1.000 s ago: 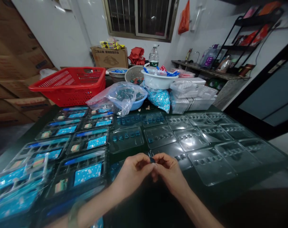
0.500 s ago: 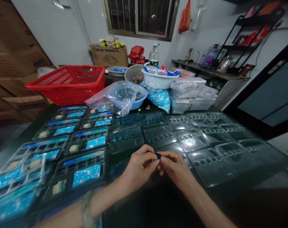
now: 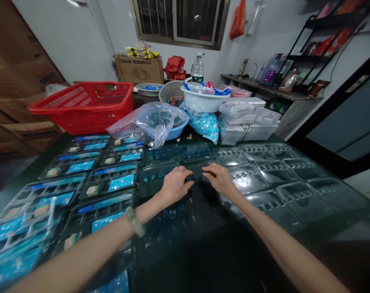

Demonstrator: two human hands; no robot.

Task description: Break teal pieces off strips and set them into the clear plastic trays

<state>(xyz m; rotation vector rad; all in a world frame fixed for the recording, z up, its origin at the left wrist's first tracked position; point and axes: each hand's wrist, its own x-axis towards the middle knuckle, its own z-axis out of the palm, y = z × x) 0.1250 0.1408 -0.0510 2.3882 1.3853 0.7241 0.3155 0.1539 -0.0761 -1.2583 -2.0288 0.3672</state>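
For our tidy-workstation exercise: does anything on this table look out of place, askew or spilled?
Little stands out. The crumpled clear plastic bag slumps out of the pale blue plastic bowl onto the filled clear blister trays beside it; nothing looks spilled or broken.

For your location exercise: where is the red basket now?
Head view: the red basket sits at the back left, between the cardboard boxes and the clear plastic bag.

basket (image 3: 81,106): red | basin (image 3: 203,103): white | bowl (image 3: 176,130): light blue | cards (image 3: 120,182): blue, speckled | trays (image 3: 264,179): clear
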